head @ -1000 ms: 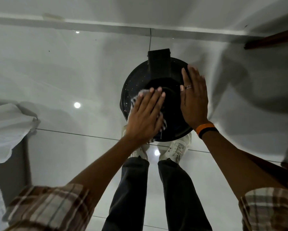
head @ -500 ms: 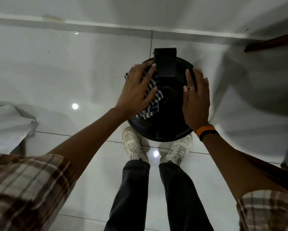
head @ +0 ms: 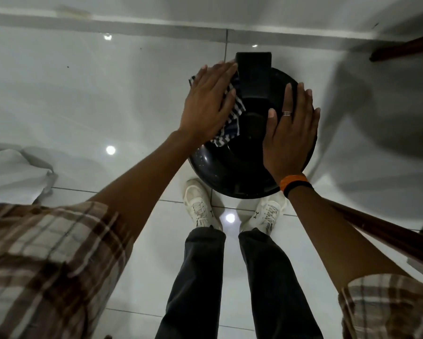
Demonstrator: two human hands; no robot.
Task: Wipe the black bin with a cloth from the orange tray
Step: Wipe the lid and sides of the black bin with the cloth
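While the flat left hand [head: 206, 104] presses one striped cloth [head: 230, 118] onto one black bin [head: 232, 172], the right hand [head: 290, 133] rests spread.

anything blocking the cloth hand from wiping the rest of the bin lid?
Partly. The left hand presses the striped cloth flat on the black bin lid's left side. The raised black block sits just right of it, and the right hand lies flat on the lid's right side.

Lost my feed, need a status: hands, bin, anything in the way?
Left hand flat on striped cloth, pressing it on bin lid. Right hand flat on lid, steadying. Nothing in the way.
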